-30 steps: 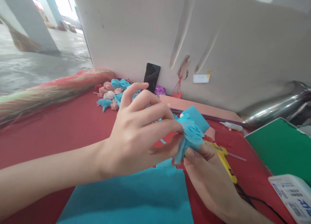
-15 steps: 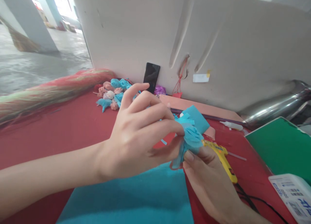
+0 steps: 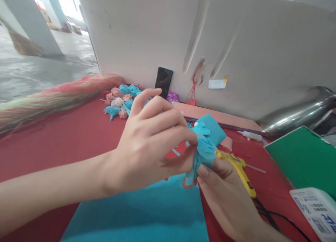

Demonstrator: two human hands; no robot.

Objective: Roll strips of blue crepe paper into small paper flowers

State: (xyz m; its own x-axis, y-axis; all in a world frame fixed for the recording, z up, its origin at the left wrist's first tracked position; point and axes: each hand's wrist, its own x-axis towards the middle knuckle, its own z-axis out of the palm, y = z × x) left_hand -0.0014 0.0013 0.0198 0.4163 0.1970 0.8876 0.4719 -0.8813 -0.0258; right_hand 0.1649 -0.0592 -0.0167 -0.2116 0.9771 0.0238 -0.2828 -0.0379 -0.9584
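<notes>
A blue crepe paper flower [image 3: 205, 146] with layered petals is held between both hands, above the table. My left hand [image 3: 154, 140] pinches its left edge between thumb and forefinger, the other fingers raised and curled. From below right, my right hand [image 3: 225, 186] grips the flower's base, thumb in front. A strip of blue paper hangs down between the hands, with something reddish at its lower end that I cannot make out. Under the hands lies a large sheet of blue paper [image 3: 141, 214]. A yellow glue gun [image 3: 238, 168] rests just beyond my right hand.
On the red table [image 3: 86, 140] stand a pile of paper flowers [image 3: 122, 102] and a black phone [image 3: 163, 82] leaning on the white panel [image 3: 147, 32]. To the right are a small glue bottle [image 3: 251, 135], a green board [image 3: 304, 161] and a white labelled box [image 3: 313, 207].
Both hands have shifted very slightly left with the flower. The hanging strip sits a little lower and to the left. Both grips look the same.
</notes>
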